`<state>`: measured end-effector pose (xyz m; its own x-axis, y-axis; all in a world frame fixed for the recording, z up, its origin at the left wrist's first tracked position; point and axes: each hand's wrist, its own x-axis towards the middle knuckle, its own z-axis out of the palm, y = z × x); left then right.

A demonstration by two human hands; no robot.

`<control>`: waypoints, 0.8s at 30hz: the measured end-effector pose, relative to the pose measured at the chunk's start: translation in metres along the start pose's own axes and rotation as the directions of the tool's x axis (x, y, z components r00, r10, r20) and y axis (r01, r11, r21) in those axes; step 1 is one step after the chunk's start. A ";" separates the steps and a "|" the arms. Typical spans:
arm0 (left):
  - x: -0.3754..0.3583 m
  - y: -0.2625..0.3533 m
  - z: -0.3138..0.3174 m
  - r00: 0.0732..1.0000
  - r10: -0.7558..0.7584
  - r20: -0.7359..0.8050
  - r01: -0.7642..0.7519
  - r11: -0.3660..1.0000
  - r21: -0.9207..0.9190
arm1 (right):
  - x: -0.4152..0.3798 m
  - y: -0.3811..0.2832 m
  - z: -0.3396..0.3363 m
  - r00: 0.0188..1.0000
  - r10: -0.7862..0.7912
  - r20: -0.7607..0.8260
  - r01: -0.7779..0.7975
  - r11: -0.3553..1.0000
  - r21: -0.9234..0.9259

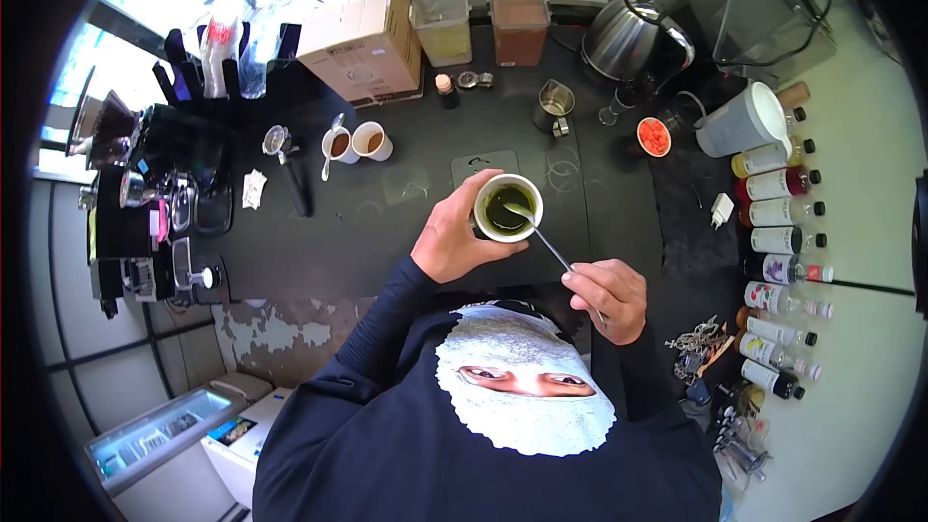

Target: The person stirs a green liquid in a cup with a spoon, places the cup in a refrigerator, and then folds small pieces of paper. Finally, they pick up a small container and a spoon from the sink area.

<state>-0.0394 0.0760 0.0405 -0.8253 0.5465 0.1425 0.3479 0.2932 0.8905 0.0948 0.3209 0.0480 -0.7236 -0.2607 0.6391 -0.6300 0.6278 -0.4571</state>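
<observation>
Printed dark shirt (503, 425) filled the lower view. Item one: my left hand (452, 244), curled around a white cup (507, 208) of green liquid, held over the black counter (387, 232). Item two: my right hand (607, 296), pinched on a long metal spoon (546, 240), its bowl resting in the liquid. Also logged: two small cups (356, 142), a steel kettle (633, 36), a cardboard box (365, 39), and bottles (778, 232) ranged along the right.
</observation>
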 end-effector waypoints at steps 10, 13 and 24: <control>-0.021 -0.013 -0.061 0.984 0.084 0.158 -0.078 0.996 -0.042 | 0.007 -0.080 0.049 0.993 0.107 -0.055 -0.115 0.978 -0.174; -0.028 -0.025 -0.078 0.971 0.108 0.214 -0.087 0.991 -0.103 | 0.014 -0.108 0.068 0.981 0.191 -0.029 -0.193 0.961 -0.200; -0.044 -0.018 -0.088 0.904 0.187 0.385 -0.154 0.982 -0.113 | -0.024 -0.187 0.123 0.703 0.564 -0.434 -0.599 0.798 0.068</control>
<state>-0.0485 -0.0223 0.0566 -0.5100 0.8505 0.1287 0.4186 0.1147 0.9009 0.1949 0.1195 0.0420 -0.7415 0.4890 0.4594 -0.0883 0.6075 -0.7894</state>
